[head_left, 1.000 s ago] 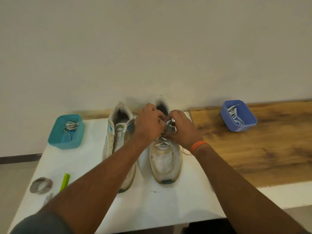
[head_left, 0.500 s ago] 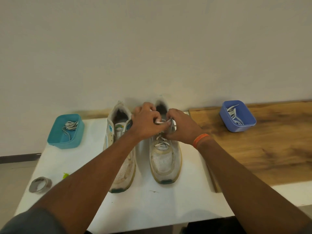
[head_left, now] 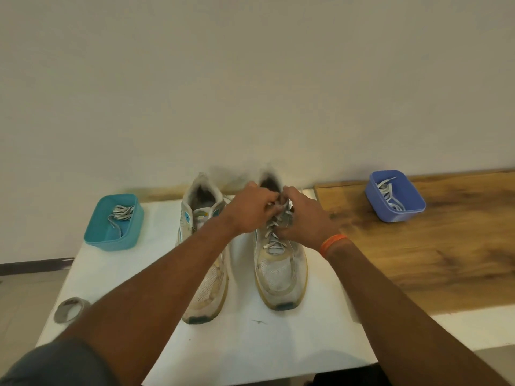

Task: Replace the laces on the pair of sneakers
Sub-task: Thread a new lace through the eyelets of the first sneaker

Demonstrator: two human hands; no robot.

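Note:
Two worn white sneakers stand side by side on the white table (head_left: 278, 352), toes toward me. The left sneaker (head_left: 204, 285) has no lace in its eyelets and my left forearm crosses over it. The right sneaker (head_left: 280, 271) carries a grey-white lace (head_left: 271, 238) up its lower eyelets. My left hand (head_left: 252, 210) and my right hand (head_left: 305, 221) meet over the right sneaker's tongue, each pinching a part of that lace near the top eyelets. The fingertips hide the lace ends.
A teal tub (head_left: 114, 221) with a bundled lace sits at the table's back left. A blue tub (head_left: 395, 199) holding a lace stands on the wooden board (head_left: 432, 246) to the right. A tape roll (head_left: 71, 309) lies near the left edge.
Both hands stay at the top of the right sneaker, working the lace; they have shifted slightly. The view has moved a little, and the green object at the left edge is out of sight.

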